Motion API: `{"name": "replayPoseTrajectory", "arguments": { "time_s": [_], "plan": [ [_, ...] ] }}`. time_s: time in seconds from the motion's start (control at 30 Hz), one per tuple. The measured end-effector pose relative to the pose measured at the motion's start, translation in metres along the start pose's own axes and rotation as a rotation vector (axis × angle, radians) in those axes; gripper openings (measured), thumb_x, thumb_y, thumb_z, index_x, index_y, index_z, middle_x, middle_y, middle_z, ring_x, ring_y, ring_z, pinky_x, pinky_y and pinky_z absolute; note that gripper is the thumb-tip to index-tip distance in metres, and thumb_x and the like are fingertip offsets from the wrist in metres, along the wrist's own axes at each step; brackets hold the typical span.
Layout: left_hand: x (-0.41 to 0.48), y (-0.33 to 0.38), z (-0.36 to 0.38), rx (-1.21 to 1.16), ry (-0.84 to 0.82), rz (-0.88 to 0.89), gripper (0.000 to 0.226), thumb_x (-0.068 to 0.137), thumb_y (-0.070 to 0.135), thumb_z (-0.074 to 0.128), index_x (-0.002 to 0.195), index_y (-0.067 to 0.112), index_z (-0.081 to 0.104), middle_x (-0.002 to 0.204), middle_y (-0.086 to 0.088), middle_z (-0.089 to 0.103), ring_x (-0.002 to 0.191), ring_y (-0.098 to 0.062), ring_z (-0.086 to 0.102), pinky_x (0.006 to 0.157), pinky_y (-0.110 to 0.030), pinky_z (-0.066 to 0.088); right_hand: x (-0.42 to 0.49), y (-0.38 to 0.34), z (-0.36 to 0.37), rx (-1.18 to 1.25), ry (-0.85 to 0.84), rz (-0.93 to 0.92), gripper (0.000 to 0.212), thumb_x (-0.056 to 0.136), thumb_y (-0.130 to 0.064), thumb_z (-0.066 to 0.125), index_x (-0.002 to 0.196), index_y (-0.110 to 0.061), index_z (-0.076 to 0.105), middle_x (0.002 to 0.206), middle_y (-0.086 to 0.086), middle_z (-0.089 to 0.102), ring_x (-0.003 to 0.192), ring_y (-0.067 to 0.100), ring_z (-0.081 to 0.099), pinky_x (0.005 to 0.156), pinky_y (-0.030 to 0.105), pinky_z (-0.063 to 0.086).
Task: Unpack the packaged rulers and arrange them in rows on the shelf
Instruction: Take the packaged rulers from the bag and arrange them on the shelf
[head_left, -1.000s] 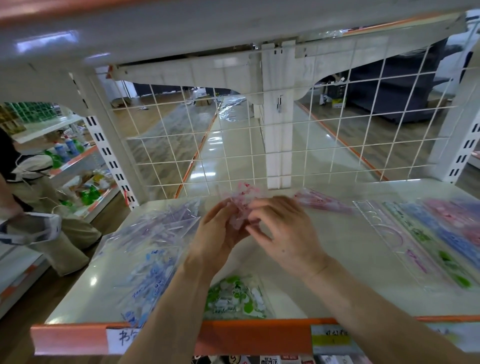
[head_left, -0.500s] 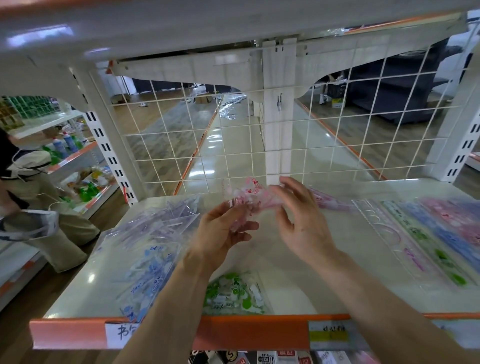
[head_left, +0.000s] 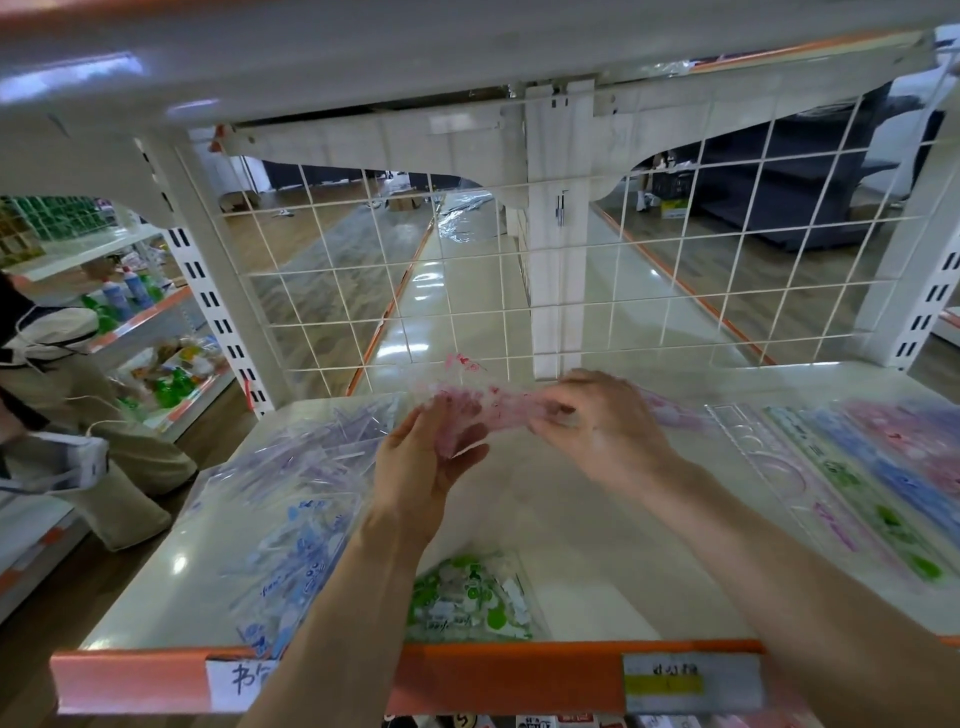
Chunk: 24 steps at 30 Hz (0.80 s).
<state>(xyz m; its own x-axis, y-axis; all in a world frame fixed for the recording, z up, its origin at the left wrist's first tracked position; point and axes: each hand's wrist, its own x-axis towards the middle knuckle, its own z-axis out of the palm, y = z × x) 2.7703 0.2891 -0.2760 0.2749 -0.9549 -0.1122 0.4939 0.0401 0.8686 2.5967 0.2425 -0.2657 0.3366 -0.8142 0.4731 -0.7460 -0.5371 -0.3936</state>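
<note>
A pink packaged ruler (head_left: 493, 410) in clear wrap is held above the white shelf (head_left: 571, 519), lying left to right. My left hand (head_left: 426, 457) grips its left end from below. My right hand (head_left: 602, 421) pinches the wrap at its right part. On the right of the shelf, unpacked rulers lie side by side: a clear one (head_left: 779, 467), a green one (head_left: 852, 488), a blue one (head_left: 883, 457) and a pink one (head_left: 914, 431). Bags of packaged rulers lie on the left: purple (head_left: 311, 447), blue (head_left: 291, 561) and green (head_left: 467, 597).
A white wire grid (head_left: 467, 291) closes the back of the shelf, and an upper shelf (head_left: 363, 47) hangs low overhead. An orange price rail (head_left: 493, 680) runs along the front edge. A person (head_left: 62, 405) crouches at the left by another shelf of bottles.
Both hands have risen from near the shelf top and spread apart, stretching the pink package out sideways. My right hand has slid to the right along it.
</note>
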Motion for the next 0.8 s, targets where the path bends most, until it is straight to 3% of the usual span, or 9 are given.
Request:
{"name": "replayPoseTrajectory", "arguments": {
  "time_s": [0.1,0.2,0.27,0.43,0.57,0.63,0.67,0.73,0.8],
  "plan": [
    [0.004,-0.002,-0.004,0.050,0.184,0.090,0.018,0.095,0.023,0.057,0.094,0.008,0.067,0.089,-0.012,0.068,0.070,-0.018,0.067,0.056,-0.026,0.056,0.022,0.010,-0.008,-0.046,0.009,0.081,0.030,0.084,-0.047,0.061,0.099,-0.024,0.073,0.098,-0.001,0.061,0.099,0.020,0.056,0.084,0.030,0.036],
    [0.008,-0.005,-0.003,0.153,0.304,0.180,0.019,0.095,0.027,0.058,0.093,0.010,0.067,0.093,-0.012,0.066,0.070,-0.018,0.065,0.053,-0.024,0.055,0.039,0.021,-0.009,-0.104,-0.050,0.195,0.025,0.084,-0.044,0.064,0.094,-0.022,0.073,0.099,0.003,0.062,0.100,0.024,0.056,0.085,0.032,0.037],
    [0.009,-0.005,0.000,0.198,0.304,0.203,0.020,0.094,0.028,0.059,0.096,0.010,0.067,0.092,-0.010,0.064,0.069,-0.017,0.064,0.051,-0.023,0.054,0.046,0.025,-0.004,-0.158,-0.117,0.232,0.020,0.084,-0.040,0.064,0.085,-0.021,0.071,0.097,0.005,0.063,0.101,0.027,0.057,0.084,0.032,0.037],
    [0.008,-0.005,0.002,0.228,0.272,0.206,0.019,0.094,0.029,0.060,0.091,0.012,0.067,0.089,-0.011,0.064,0.069,-0.017,0.065,0.053,-0.023,0.054,0.056,0.023,0.012,-0.220,-0.287,0.249,0.028,0.086,-0.039,0.062,0.110,-0.025,0.067,0.120,0.002,0.059,0.117,0.024,0.049,0.096,0.034,0.033],
    [0.005,-0.004,0.004,0.235,0.210,0.188,0.022,0.093,0.030,0.060,0.096,0.009,0.067,0.090,-0.011,0.066,0.069,-0.015,0.066,0.057,-0.026,0.056,0.059,0.022,0.017,-0.292,-0.354,0.211,0.033,0.087,-0.039,0.060,0.117,-0.025,0.064,0.127,0.002,0.055,0.120,0.025,0.046,0.098,0.035,0.033],
    [0.003,-0.002,0.004,0.207,0.162,0.154,0.019,0.093,0.027,0.060,0.093,0.010,0.068,0.086,-0.010,0.066,0.069,-0.016,0.065,0.059,-0.028,0.056,0.056,0.021,0.015,-0.277,-0.328,0.182,0.031,0.088,-0.040,0.058,0.112,-0.021,0.065,0.117,0.003,0.057,0.114,0.027,0.048,0.093,0.036,0.035],
    [0.002,-0.002,0.004,0.184,0.131,0.133,0.017,0.093,0.026,0.060,0.091,0.010,0.068,0.084,-0.009,0.066,0.070,-0.017,0.065,0.060,-0.028,0.055,0.055,0.020,0.013,-0.206,-0.280,0.165,0.026,0.088,-0.037,0.057,0.100,-0.017,0.068,0.104,0.005,0.061,0.104,0.028,0.052,0.085,0.035,0.038],
    [0.000,0.000,0.005,0.147,0.061,0.093,0.014,0.092,0.024,0.061,0.090,0.012,0.069,0.082,-0.006,0.068,0.071,-0.017,0.066,0.062,-0.028,0.054,0.054,0.011,0.008,0.046,-0.197,0.181,0.028,0.089,-0.028,0.055,0.079,-0.003,0.064,0.077,0.013,0.060,0.076,0.027,0.054,0.065,0.033,0.040],
    [0.000,0.001,0.006,0.124,0.007,0.049,0.012,0.091,0.022,0.061,0.091,0.014,0.070,0.080,-0.004,0.071,0.071,-0.016,0.067,0.063,-0.029,0.054,0.051,-0.002,0.001,0.412,-0.226,0.262,0.029,0.091,-0.023,0.056,0.078,0.002,0.064,0.068,0.012,0.060,0.062,0.017,0.052,0.057,0.026,0.039]
  ]
}}
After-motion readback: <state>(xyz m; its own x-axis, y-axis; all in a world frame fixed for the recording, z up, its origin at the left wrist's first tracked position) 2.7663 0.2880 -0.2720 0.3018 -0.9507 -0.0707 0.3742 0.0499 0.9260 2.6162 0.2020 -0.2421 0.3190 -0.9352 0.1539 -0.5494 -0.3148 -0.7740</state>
